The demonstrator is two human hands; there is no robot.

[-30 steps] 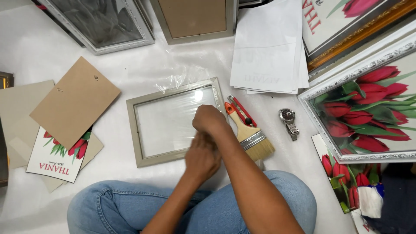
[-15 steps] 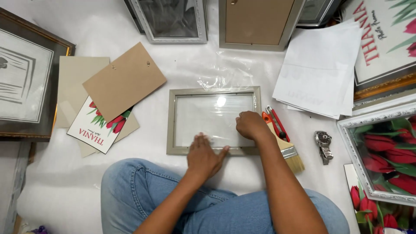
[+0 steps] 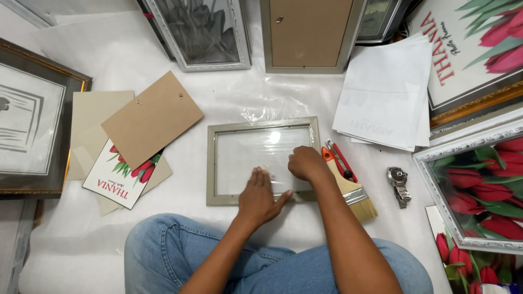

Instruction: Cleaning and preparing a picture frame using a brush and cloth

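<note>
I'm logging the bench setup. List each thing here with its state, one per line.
Frame: flat, face down, glass in, back open.
Left hand: flat on the glass.
Right hand: fist on the frame's right edge.
Backing board: off, lying on card.
Brush: lying unused.
Watch: off, lying flat.
Paper stack: loose, unframed.

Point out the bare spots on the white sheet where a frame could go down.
Bare sheet lies left of the knee, below the tulip print, and between brown board and grey frame. The right is crowded.

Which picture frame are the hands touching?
The small grey frame lying flat in the middle: both the left hand and right hand rest on its glass. The other frames lie around the edges.
</note>
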